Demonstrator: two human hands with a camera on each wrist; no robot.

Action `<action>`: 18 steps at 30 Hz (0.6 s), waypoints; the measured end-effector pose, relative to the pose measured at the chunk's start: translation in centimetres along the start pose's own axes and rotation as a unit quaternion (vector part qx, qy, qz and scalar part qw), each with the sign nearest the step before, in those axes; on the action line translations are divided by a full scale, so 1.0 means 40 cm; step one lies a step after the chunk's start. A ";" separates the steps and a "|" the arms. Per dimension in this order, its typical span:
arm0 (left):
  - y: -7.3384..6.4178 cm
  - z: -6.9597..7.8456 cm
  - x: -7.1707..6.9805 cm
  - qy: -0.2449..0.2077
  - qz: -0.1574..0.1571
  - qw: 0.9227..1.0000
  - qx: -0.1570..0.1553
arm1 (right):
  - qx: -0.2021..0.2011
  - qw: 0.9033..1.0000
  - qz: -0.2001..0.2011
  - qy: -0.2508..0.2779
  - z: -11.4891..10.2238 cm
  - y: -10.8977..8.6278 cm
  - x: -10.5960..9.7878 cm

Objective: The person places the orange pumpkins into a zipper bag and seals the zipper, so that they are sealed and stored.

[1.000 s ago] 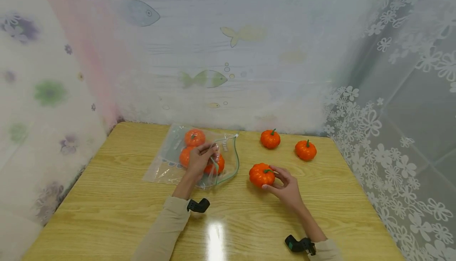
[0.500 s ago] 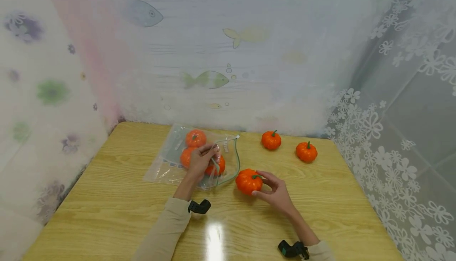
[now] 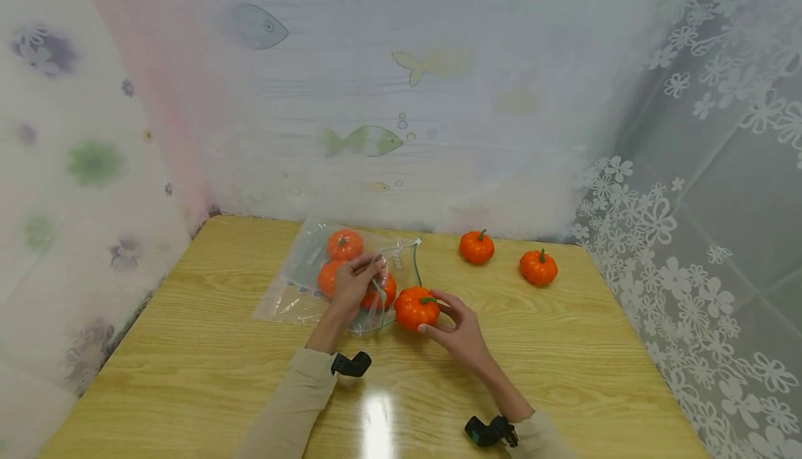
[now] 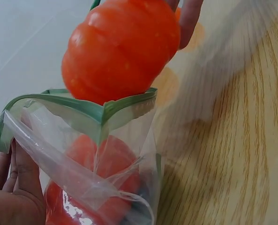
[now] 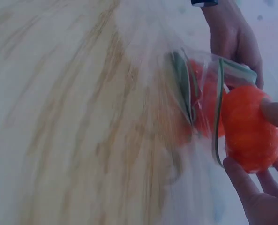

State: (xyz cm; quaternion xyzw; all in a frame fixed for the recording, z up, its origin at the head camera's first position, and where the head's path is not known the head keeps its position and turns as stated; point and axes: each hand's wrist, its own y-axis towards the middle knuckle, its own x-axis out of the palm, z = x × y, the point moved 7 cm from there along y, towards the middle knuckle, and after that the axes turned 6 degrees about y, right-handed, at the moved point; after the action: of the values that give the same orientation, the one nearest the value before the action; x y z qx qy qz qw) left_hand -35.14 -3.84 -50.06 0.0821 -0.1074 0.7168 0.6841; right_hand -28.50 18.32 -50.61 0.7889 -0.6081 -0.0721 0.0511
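Observation:
A clear zip bag (image 3: 285, 299) with a green seal lies on the table, its mouth facing right. Inside it are a small orange pumpkin (image 3: 344, 244) at the back, another (image 3: 328, 276) partly behind my left hand, and a third (image 4: 89, 159) near the opening. My left hand (image 3: 354, 283) pinches the upper edge of the bag's mouth. At the opening, my right hand (image 3: 460, 328) grips an orange pumpkin (image 3: 415, 308) with a green stem between thumb and fingers. In the left wrist view this pumpkin overlaps the green seal; whether it touches the seal I cannot tell.
Two more orange pumpkins stand at the back right of the wooden table (image 3: 564, 354): one (image 3: 477, 247) nearer the middle, the other (image 3: 539, 267) further right. Patterned curtains (image 3: 489, 97) hang close behind the table and along both sides.
My right hand has carried its pumpkin leftward from the open table to the bag's mouth. My left hand keeps its pinch on the bag edge and has hardly moved.

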 end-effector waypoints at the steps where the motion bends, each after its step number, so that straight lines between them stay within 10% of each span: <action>1: -0.001 0.000 0.001 0.001 0.000 1.000 0.001 | -0.001 1.000 0.005 -0.004 0.001 0.004 0.004; 18: -0.001 0.007 0.006 0.022 -0.006 1.000 0.006 | -0.019 0.999 0.001 -0.030 -0.003 0.049 0.054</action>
State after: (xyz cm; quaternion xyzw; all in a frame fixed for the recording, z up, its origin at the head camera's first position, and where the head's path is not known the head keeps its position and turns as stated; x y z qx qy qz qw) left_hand -35.12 -3.67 -49.73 0.0714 -0.0877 0.7152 0.6897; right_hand -29.82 15.72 -50.26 0.7844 -0.6090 -0.1075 0.0478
